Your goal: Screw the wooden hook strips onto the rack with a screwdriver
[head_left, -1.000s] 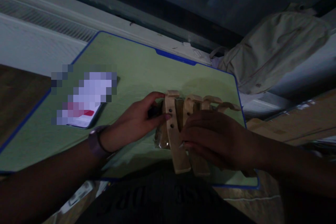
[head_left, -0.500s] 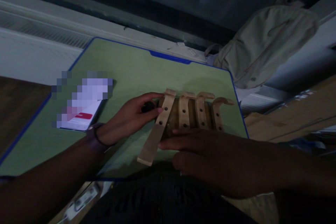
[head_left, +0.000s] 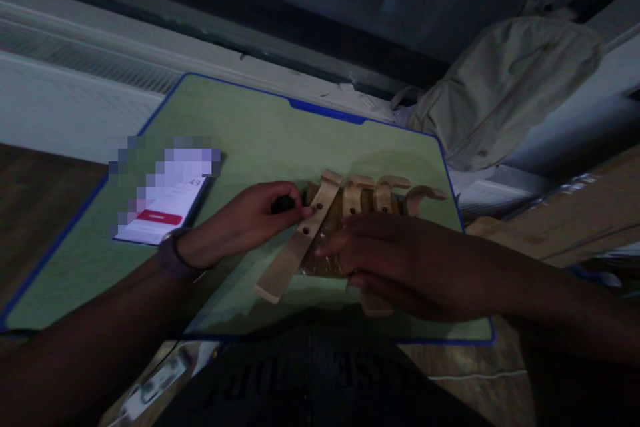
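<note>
Right hand (head_left: pixel 405 263) has moved up from the near edge of the green cutting mat with a blue border (head_left: pixel 245 127) and now lies across the bundle, near the mat's right side. Left hand (head_left: pixel 245 217) is on the bundle's left end, fingers curled around a small dark object (head_left: pixel 284 204), too shadowed to identify.

Hands just apart, not clamped together; both rest on the same bundle. Left fingertips (head_left: pixel 306 211) touch the nearest strip at its upper holes. Right fingers (head_left: pixel 335 247) are spread over a crinkled clear plastic wrapper with brownish contents (head_left: pixel 320 263).

Bundle: pale wooden hook strips (head_left: pixel 355 193), each with a curled top and drilled holes, lying flat on the mat. Four curled tops point toward the mat's far edge. Leftmost strip angles down and left, its free end (head_left: pixel 267 292) resting on the mat. Another strip end (head_left: pixel 376 303) shows below the right hand.

Further left on the mat, well apart from the bundle, lies a smartphone (head_left: pixel 163 210), its screen lit and partly blurred. Beyond the mat's far right corner slumps a beige canvas backpack (head_left: pixel 505 93). A purple wristband (head_left: pixel 173 255) circles the left wrist.
</note>
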A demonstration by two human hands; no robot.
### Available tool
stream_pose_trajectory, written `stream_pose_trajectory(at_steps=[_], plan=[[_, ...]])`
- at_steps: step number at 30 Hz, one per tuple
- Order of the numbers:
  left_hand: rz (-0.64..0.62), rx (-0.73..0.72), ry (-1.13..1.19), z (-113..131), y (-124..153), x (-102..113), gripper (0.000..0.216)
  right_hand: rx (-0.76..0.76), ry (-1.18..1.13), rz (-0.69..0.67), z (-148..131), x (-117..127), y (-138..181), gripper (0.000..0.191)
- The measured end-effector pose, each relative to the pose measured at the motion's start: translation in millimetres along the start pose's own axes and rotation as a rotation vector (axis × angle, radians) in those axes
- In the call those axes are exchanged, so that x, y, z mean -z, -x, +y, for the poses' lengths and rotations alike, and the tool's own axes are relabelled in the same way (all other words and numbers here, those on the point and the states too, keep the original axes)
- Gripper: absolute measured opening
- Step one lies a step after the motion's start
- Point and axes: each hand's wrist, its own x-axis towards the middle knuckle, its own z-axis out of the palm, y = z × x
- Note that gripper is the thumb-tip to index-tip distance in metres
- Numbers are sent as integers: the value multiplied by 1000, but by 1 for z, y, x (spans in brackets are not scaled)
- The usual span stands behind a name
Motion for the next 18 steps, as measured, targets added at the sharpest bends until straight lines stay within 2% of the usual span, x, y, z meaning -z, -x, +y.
stream_pose_trajectory(at_steps=[3,5,10,18], plan=[[-241,56,-71,0,3,9,44,-80,31,-7,9,1,-4,20],[-304,77,-68,0,4,13,44,-130,60,-10,13,0,-8,20],[-246,59,-38,-1,3,12,33,-225,138,21,16,-1,-14,18],[-128,110,181,4,6,4,21,-263,187,24,14,-1,-13,18]])
